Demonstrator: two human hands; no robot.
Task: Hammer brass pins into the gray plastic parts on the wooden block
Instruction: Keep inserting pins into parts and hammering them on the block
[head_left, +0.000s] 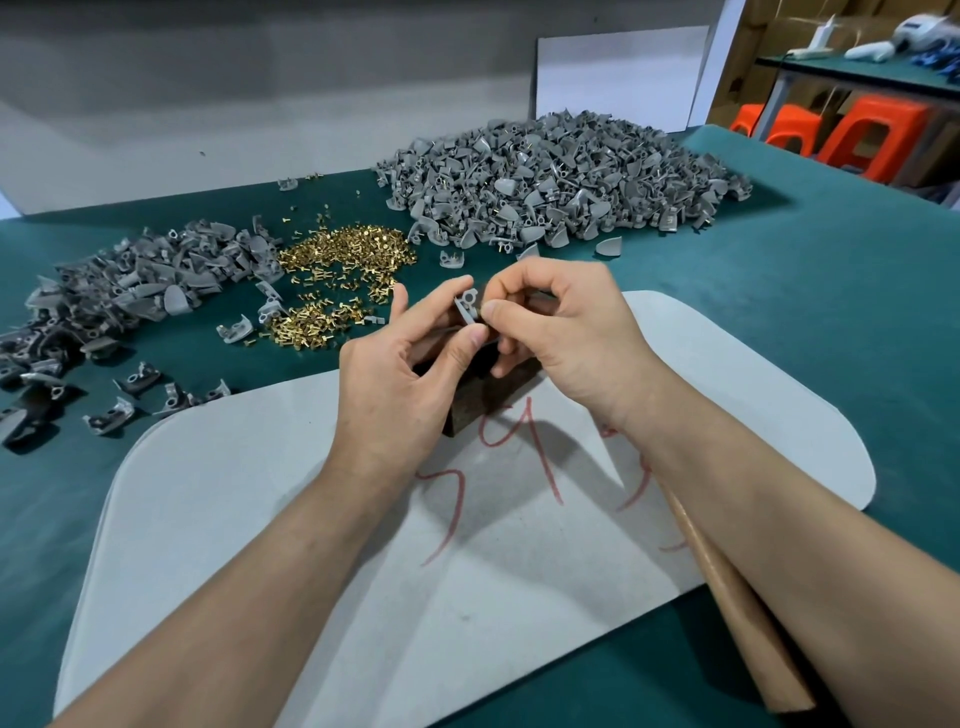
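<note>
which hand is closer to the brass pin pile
Left. The left hand, holding the gray part, is just right of the brass pin pile; the right hand lies farther right, beyond that part.

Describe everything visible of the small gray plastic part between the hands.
The small gray plastic part looks like matt plastic, with a round eyelet on top and a flat blade below. It stands roughly upright above the dark wooden block; the left hand pinches it and the right hand pinches its edge.
</note>
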